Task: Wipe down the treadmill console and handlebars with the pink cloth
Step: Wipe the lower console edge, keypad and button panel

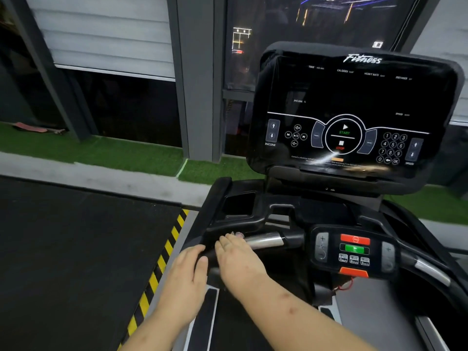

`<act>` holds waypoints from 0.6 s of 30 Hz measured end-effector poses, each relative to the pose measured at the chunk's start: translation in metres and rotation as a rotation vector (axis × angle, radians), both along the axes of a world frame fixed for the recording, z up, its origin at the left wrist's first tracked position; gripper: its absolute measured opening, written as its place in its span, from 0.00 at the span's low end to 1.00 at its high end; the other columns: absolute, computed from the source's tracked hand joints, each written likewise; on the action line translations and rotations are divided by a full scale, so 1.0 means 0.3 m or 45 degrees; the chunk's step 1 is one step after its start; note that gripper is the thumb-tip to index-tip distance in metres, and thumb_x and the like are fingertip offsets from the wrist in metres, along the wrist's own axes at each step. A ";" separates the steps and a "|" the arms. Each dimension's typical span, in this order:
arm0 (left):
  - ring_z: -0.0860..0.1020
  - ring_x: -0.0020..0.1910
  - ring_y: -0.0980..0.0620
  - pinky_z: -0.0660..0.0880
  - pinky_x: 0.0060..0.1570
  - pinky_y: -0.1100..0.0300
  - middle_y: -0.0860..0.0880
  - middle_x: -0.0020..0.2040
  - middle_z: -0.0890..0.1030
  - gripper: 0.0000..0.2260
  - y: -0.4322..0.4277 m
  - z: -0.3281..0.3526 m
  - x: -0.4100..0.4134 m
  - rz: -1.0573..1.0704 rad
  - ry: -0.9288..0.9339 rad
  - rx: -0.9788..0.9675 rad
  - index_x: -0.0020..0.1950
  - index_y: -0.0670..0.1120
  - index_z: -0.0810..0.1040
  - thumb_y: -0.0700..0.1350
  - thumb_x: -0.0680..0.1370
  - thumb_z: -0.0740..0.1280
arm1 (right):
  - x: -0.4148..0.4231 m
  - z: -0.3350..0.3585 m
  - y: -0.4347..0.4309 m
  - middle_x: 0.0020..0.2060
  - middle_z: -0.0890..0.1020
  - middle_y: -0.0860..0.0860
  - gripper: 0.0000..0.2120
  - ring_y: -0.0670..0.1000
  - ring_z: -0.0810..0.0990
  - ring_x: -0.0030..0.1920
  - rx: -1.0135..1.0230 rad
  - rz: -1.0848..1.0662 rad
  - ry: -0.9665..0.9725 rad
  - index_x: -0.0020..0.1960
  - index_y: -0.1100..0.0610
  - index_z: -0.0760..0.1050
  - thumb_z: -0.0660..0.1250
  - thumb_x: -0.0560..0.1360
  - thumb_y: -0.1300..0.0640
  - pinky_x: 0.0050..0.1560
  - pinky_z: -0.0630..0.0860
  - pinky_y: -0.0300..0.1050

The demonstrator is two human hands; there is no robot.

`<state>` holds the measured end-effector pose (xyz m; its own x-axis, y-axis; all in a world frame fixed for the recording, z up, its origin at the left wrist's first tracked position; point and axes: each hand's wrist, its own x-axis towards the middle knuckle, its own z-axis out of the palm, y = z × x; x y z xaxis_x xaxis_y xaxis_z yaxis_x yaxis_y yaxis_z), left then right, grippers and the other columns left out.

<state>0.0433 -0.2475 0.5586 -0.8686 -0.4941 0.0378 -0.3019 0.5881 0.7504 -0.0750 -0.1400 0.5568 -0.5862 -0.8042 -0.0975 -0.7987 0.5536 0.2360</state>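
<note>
flat right hand [238, 259] presses pink cloth [237, 234] on handlebar [266, 240], open left hand [188, 273] resting beside, button panel [354, 252] near.

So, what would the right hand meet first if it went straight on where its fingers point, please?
The right hand would probably meet the pink cloth at its fingertips, then the black console frame beyond; depth unclear.

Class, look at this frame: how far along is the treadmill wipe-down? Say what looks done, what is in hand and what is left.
Done: nothing for certain; the console shows streaks low on its screen. In hand: the right hand presses the cloth on the left handlebar; the left hand rests beside it. Left, probably: the right handlebar, button panel and console.
</note>
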 end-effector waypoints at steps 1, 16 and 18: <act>0.66 0.68 0.62 0.62 0.71 0.64 0.57 0.71 0.71 0.19 0.001 0.006 -0.008 -0.013 -0.006 -0.004 0.77 0.52 0.71 0.51 0.87 0.55 | -0.010 0.005 0.012 0.82 0.57 0.62 0.33 0.61 0.54 0.82 0.004 0.003 -0.018 0.83 0.63 0.52 0.62 0.84 0.55 0.82 0.48 0.59; 0.57 0.81 0.56 0.53 0.80 0.48 0.57 0.81 0.63 0.43 0.142 0.021 -0.176 -0.058 -0.153 -0.268 0.82 0.59 0.60 0.74 0.74 0.31 | -0.175 0.202 0.174 0.65 0.77 0.55 0.17 0.58 0.74 0.67 0.232 -0.054 -0.086 0.70 0.55 0.73 0.66 0.82 0.54 0.68 0.73 0.54; 0.57 0.81 0.56 0.52 0.80 0.48 0.57 0.81 0.63 0.47 0.172 0.028 -0.195 -0.044 -0.175 -0.273 0.82 0.59 0.60 0.76 0.71 0.27 | -0.196 0.250 0.187 0.59 0.79 0.56 0.12 0.58 0.77 0.61 0.293 -0.015 -0.116 0.63 0.55 0.76 0.62 0.84 0.50 0.63 0.76 0.55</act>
<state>-0.0152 -0.1959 0.5671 -0.8890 -0.4576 0.0186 -0.3697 0.7410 0.5606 -0.1338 -0.0839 0.6317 -0.5758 -0.7480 -0.3302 -0.8163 0.5031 0.2838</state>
